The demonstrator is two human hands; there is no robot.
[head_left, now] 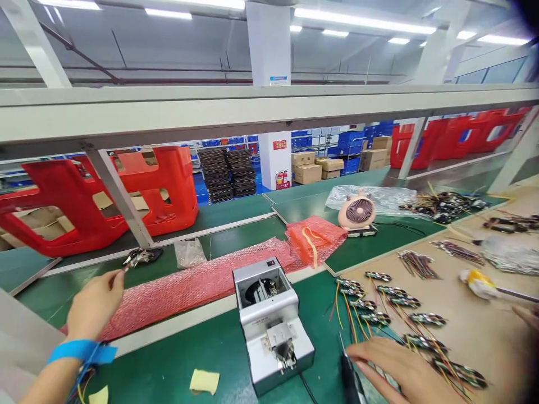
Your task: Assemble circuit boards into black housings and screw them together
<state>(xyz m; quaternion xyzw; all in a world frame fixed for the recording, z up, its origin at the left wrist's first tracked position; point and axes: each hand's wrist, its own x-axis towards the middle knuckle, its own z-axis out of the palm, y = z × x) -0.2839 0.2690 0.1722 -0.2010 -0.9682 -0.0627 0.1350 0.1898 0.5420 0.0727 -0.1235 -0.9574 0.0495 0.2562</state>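
My left hand [96, 300], with a blue strap round its wrist, reaches forward at the left. Its thumb and fingers are pinched together at the near end of a small dark part with shiny metal bits [141, 257]; what lies between the fingertips is too small to make out. At the lower right, my right hand [404, 365] has its fingertips on a black-handled screwdriver [351, 373], whose thin tip points away from me. Between the hands stands a silver screw feeder [272, 328]. Several wired circuit boards [374, 318] lie beyond and beside my right hand.
Pink bubble wrap [185, 286] runs across behind the screw feeder. A pink fan [357, 212] stands farther back, near a heap of dark parts [448, 206]. Wire bundles [416, 264] lie at right. A metal shelf beam [269, 109] crosses above the bench. Yellow paper [204, 381] lies in front.
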